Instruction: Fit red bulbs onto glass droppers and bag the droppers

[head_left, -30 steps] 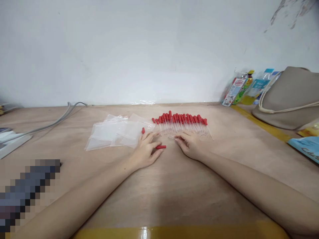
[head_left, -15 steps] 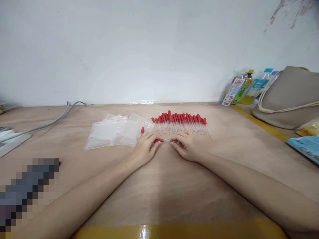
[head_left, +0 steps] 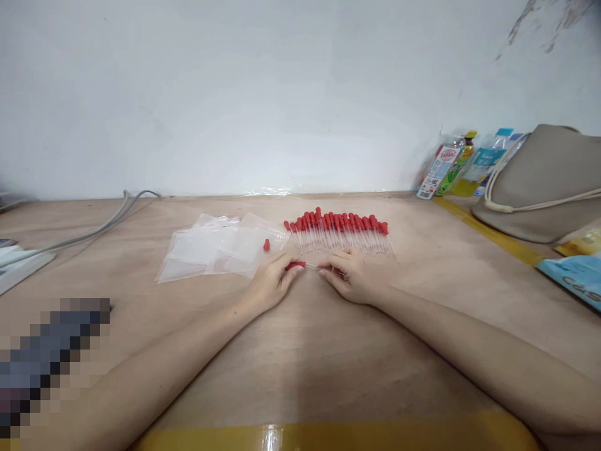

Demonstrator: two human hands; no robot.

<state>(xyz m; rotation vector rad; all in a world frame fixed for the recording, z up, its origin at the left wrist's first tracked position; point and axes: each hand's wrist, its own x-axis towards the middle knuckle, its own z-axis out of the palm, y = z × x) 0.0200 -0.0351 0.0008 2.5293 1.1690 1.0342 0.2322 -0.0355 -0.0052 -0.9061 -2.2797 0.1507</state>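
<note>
Between thumb and fingers, my left hand (head_left: 272, 280) pinches the red rubber bulb (head_left: 297, 264) of a dropper. A thin clear tube (head_left: 312, 267) runs from that bulb into the closed fingers of my right hand (head_left: 348, 275). The tube's far end is hidden by my right hand. Behind my hands lies a row of droppers (head_left: 338, 224), their red bulbs toward the wall and clear tubes toward me. One loose red bulb (head_left: 267, 245) rests on the clear plastic bags (head_left: 201, 244), just beyond my left hand.
At the back right stand drink cartons and bottles (head_left: 441, 169) beside a grey-beige drawstring bag (head_left: 544, 181). A blue packet (head_left: 570, 279) lies at the right edge. Grey cables (head_left: 107, 219) cross the left back, and a blurred-out dark object (head_left: 51, 357) lies at left.
The view has shifted very slightly. Both hands keep their hold on the dropper's bulb and tube, with hardly any visible movement.
</note>
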